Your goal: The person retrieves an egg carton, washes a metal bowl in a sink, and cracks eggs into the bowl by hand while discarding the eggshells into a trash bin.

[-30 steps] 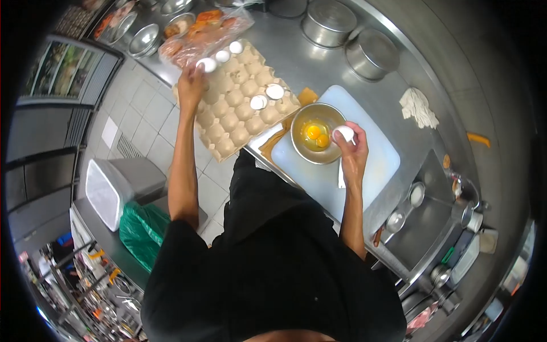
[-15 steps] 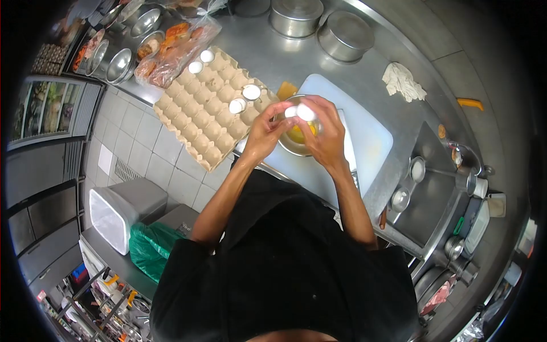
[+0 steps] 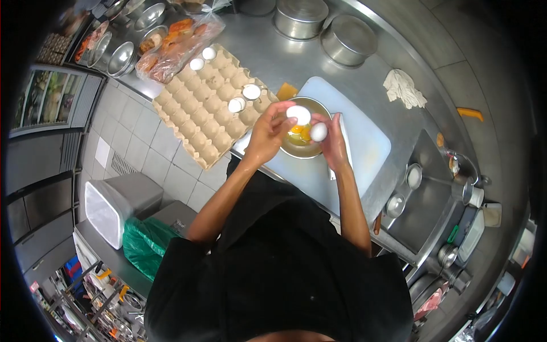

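Observation:
Over the steel bowl [image 3: 308,153], my left hand [image 3: 268,134] is closed around a white egg [image 3: 298,115], fingertips and thumb on its shell. A second white egg [image 3: 318,131] rests against the thumb side of my right hand [image 3: 336,148], whose other fingers are stretched. Whether either shell is whole or cracked, I cannot tell. Yellow yolks [image 3: 298,129] lie in clear egg white inside the bowl. The bowl stands on a pale cutting board [image 3: 364,142]. To the left is a cardboard egg tray [image 3: 199,108] with several white eggs [image 3: 251,92] in it.
A knife [image 3: 348,142] lies on the board, partly hidden by my right hand. Round metal tins [image 3: 348,41] and a crumpled cloth [image 3: 404,88] are on the steel counter. A sink [image 3: 427,199] is at right, a bagged food pack [image 3: 185,45] at upper left, a lined bin [image 3: 105,214] below.
My hands have moved apart; the two eggs, close together before, are now separated. The right egg has shifted down and right, and more of the yolks shows.

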A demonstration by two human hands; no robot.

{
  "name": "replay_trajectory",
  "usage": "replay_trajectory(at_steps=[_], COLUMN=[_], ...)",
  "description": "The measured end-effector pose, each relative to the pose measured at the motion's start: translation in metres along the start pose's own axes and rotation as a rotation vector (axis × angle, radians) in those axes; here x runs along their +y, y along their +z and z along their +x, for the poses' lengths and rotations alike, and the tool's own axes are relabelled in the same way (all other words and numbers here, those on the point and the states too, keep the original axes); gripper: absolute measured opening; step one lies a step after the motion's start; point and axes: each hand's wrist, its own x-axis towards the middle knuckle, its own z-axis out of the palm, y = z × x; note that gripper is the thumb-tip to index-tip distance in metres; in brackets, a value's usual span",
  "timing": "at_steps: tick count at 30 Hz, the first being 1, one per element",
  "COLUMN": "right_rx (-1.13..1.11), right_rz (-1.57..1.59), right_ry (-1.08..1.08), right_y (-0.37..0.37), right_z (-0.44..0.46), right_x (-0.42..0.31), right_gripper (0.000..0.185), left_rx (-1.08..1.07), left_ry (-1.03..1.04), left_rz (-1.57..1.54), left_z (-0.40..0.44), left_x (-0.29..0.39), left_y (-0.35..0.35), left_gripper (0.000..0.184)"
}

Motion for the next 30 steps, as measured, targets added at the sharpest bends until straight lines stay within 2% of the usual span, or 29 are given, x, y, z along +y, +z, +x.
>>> replay_trajectory(at_steps=[1, 2, 4, 5, 6, 8, 10, 11, 12, 13, 16, 19, 21, 23, 25, 28, 30], right_rx=[0.055, 0.055, 0.016, 0.020, 0.014, -0.029, 0.008, 0.005, -0.066, -0.097, -0.116, -0.209, -0.219, -0.247, -0.240, -0.182, -0.099], right_rz=[-0.094, -0.094, -0.171, -0.018, -0.021, -0.149, -0.212, -0.240, -0.278, -0.210, -0.275, -0.416, -0.525, -0.754, -0.757, -0.728, -0.718], right_ry=[0.014, 0.019, -0.039, 0.012, 0.018, -0.097, -0.110, -0.171, -0.193, -0.211, -0.177, 0.006, 0.063, 0.070, 0.060, 0.005, -0.015], right_y=[0.007, 0.009, 0.015, 0.011, 0.005, -0.007, -0.014, -0.015, -0.015, -0.001, 0.012, -0.002, -0.001, -0.004, -0.012, -0.013, -0.007], right_z=[-0.002, -0.003, -0.001, -0.002, -0.004, -0.005, -0.002, 0.000, 0.000, -0.004, -0.001, 0.007, 0.007, -0.006, -0.006, -0.005, -0.007], right_x=[-0.001, -0.001, -0.001, -0.004, -0.002, 0.005, 0.009, 0.014, 0.013, 0.008, 0.012, 0.006, -0.005, -0.009, -0.008, -0.008, -0.008], right_gripper=[0.062, 0.062, 0.071, 0.055, 0.055, 0.041, 0.045, 0.047, 0.049, 0.047, 0.048, 0.052, 0.052, 0.051, 0.048, 0.048, 0.045], left_rx=[-0.081, -0.159, -0.140, -0.105, -0.066, -0.007, -0.070, -0.208, -0.237, -0.319, -0.336, -0.166, -0.127, -0.128, -0.143, -0.243, -0.211], left_ry=[-0.031, -0.062, -0.044, -0.031, -0.030, -0.043, -0.281, -0.082, -0.098, -0.261, -0.298, -0.297, 0.020, 0.084, 0.257, 0.250, 0.370], left_rz=[0.134, 0.269, 0.259, 0.186, 0.107, 0.066, -0.454, -0.112, 0.074, 0.316, 0.207, 0.196, 0.532, 0.585, 0.674, 0.648, 0.558], left_z=[-0.001, -0.003, -0.001, 0.004, 0.004, 0.010, 0.009, 0.010, 0.008, 0.003, 0.003, 0.006, 0.009, 0.003, -0.001, -0.004, -0.004], left_x=[-0.003, -0.005, -0.004, -0.002, -0.004, -0.012, -0.020, -0.040, -0.051, -0.032, -0.032, -0.044, -0.062, -0.069, -0.073, -0.055, -0.047], left_y=[0.004, 0.007, 0.006, 0.001, -0.003, -0.012, -0.024, -0.029, -0.027, -0.020, -0.014, -0.017, -0.022, -0.021, -0.015, -0.018, -0.018], left_gripper=[0.037, 0.038, 0.036, 0.034, 0.031, 0.033, 0.029, 0.030, 0.027, 0.024, 0.044, 0.043, 0.045, 0.044, 0.041, 0.039, 0.038])
